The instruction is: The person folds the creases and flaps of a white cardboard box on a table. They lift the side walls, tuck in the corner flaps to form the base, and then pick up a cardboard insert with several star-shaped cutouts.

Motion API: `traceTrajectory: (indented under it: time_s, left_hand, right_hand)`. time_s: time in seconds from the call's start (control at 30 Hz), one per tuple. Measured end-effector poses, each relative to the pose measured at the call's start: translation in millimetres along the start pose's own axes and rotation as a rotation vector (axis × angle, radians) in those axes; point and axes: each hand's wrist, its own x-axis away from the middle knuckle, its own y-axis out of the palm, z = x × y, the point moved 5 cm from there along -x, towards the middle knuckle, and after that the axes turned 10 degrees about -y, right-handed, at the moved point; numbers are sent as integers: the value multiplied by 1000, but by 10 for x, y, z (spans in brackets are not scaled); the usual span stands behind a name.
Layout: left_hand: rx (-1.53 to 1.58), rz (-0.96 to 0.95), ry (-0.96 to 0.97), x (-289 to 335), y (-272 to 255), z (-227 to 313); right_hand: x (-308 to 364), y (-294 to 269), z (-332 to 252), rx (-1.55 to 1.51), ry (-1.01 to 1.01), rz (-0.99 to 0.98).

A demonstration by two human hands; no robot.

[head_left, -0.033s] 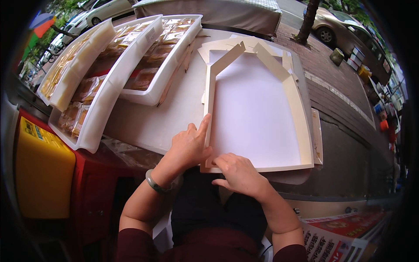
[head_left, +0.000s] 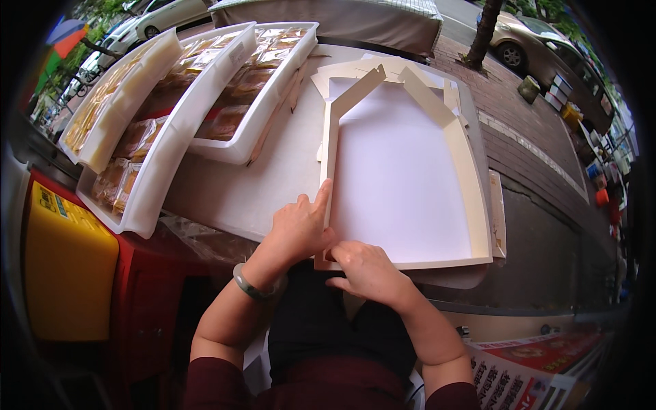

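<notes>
A shallow cream cardboard box [head_left: 459, 164] with a white inside lies on the table before me, its far corner flaps angled inward and standing up. My left hand [head_left: 299, 227] grips its left wall near the close left corner, index finger stretched along the wall and the other fingers bent. Right beside it, my right hand [head_left: 369, 268] has its fingers curled over the front wall at that same corner, with the thumb apart below. The fingertips of both hands nearly meet there, and the corner fold is partly hidden behind them.
White plastic trays [head_left: 179, 130] of clear-wrapped brown food stand at the left of the pale table [head_left: 225, 195]. Below them are a yellow box [head_left: 72, 263] and a red cabinet [head_left: 147, 294]. Flat cardboard pieces [head_left: 328, 74] lie beyond the box. A printed sign [head_left: 526, 369] is at lower right.
My right hand has shifted slightly left, its fingers closing in on the box's near left corner. The left hand has moved a little to the right. The box is nearly still.
</notes>
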Motion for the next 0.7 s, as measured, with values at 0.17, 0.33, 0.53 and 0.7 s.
traceTrajectory:
  time_s: [0.17,0.33,0.53,0.7]
  left_hand:
    - [34,1,-34,-143,265,13]
    - [124,-29,-54,-141,240,33]
    - [142,38,-36,-136,295,-54]
    - [120,75,-8,-100,260,0]
  right_hand:
    - [-110,188,30,56,85,-11]
    - [-78,242,82,80,93,20]
    - [-107,245,73,64,109,1]
    - [-141,178,2,114,84,10]
